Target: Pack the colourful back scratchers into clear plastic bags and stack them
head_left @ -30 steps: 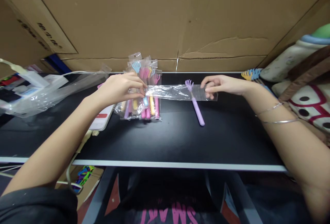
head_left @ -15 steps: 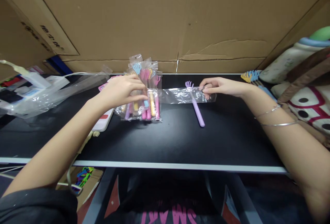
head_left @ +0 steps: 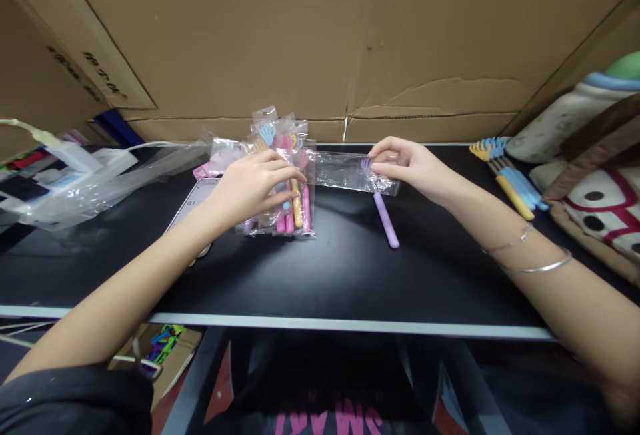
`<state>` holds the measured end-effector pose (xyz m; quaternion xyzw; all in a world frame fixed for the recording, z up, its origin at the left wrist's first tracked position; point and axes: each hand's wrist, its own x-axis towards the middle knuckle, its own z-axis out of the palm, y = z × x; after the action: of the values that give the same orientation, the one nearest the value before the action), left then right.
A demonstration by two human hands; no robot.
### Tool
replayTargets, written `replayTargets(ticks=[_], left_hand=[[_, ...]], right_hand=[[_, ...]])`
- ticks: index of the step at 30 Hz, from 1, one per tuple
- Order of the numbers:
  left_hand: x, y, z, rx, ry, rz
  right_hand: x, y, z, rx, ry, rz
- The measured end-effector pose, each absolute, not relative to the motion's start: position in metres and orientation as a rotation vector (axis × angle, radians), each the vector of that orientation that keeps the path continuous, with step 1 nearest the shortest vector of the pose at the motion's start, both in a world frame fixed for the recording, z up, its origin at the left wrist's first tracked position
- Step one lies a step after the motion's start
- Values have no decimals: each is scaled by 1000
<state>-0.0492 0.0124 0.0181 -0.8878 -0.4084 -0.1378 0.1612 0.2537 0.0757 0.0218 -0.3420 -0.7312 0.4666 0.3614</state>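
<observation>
My left hand (head_left: 255, 185) pinches the left end of a long clear plastic sleeve (head_left: 345, 171), and my right hand (head_left: 407, 165) pinches its right end. The sleeve hangs just above the black table (head_left: 325, 275). A purple back scratcher (head_left: 386, 219) lies on the table beneath my right hand, its claw head hidden behind the sleeve and fingers. Under my left hand lies a pile of bagged scratchers (head_left: 285, 175) in pink, yellow and blue.
A phone (head_left: 193, 201) lies left of the pile. Loose clear bags (head_left: 100, 181) and small boxes crowd the left end. Unbagged yellow and blue scratchers (head_left: 510, 185) lie at the right beside a patterned bag (head_left: 595, 201). Cardboard (head_left: 320, 41) walls the back.
My right hand has moved left with the sleeve's end, over the purple scratcher's head. The sleeve is now shorter and bunched between my hands.
</observation>
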Motion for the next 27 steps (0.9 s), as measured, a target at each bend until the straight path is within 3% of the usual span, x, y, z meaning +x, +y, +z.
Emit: replayTargets(ticks=[15, 27], left_hand=[[-17, 10, 19, -2571, -977, -515], [5, 22, 21, -2525, -1060, -477]], right_hand=[[219, 43, 0, -891, -1676, 1504], [220, 46, -3, -891, -1390, 1494]])
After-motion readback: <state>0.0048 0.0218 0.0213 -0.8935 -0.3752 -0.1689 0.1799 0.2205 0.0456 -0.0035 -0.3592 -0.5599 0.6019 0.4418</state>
